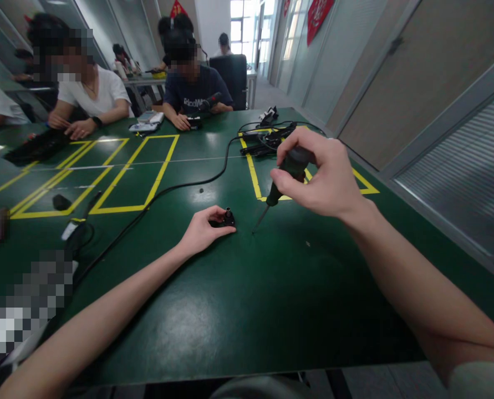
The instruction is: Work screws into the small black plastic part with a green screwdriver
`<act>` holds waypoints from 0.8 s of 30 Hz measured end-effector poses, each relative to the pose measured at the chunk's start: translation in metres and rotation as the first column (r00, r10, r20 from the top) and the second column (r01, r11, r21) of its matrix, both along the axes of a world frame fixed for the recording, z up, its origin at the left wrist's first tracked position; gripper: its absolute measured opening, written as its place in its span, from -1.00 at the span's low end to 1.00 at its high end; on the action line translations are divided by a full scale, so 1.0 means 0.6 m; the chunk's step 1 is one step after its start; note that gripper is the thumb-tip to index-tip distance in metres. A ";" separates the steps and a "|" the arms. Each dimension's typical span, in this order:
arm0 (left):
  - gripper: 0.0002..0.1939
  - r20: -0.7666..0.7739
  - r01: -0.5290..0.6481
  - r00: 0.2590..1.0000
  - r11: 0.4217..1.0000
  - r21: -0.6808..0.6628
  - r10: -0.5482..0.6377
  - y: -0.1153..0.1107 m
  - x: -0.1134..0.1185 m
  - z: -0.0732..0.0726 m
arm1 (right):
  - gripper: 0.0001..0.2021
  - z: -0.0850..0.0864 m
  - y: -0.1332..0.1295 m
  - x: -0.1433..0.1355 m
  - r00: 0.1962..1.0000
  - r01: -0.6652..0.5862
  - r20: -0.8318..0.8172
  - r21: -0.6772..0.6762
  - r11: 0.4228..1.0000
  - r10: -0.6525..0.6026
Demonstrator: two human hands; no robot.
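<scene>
Screwdriver [274, 191] in the head view: your right hand [325, 174] is curled round its dark handle, which your fingers partly cover. The thin shaft slants down leftward, and you cannot tell whether its tip touches the green table [213, 321]. Your left hand [203, 230] is nearly closed, thumb and fingers pinching a small black part [229, 218] on the table, just left of the tip; your grip hides much of it, though a short stub stands up. Beyond your right hand, which partly blocks it, a tangle of black pieces [267, 143] is too jumbled to separate. At lower left, blocky pixels mask an object [30, 310] that the frame edge also cuts. Both your forearms run out of frame.
</scene>
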State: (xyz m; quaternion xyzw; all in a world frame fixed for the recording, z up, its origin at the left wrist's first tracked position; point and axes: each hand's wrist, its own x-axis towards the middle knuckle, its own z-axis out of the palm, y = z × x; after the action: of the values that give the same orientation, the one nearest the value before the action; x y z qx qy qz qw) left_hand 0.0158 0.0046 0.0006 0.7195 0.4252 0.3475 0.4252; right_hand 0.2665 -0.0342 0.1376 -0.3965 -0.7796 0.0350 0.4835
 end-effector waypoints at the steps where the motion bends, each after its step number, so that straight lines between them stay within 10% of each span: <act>1: -0.70 0.000 -0.004 1.000 1.000 0.007 0.004 -0.001 0.001 -0.001 | -0.79 -0.002 0.001 -0.001 1.000 -0.012 -0.009 -0.032 0.999 0.011; 24: -0.71 -0.082 0.000 0.997 1.000 0.022 0.002 -0.022 0.015 0.008 | -0.52 -0.019 0.019 0.001 0.948 0.145 -0.296 0.088 0.986 -0.113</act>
State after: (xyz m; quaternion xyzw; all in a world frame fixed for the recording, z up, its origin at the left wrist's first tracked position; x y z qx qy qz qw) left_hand 0.0245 -0.0087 0.0055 0.7376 0.4390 0.3224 0.3992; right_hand 0.2673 -0.0228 0.1259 -0.4102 -0.6735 0.0185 0.6147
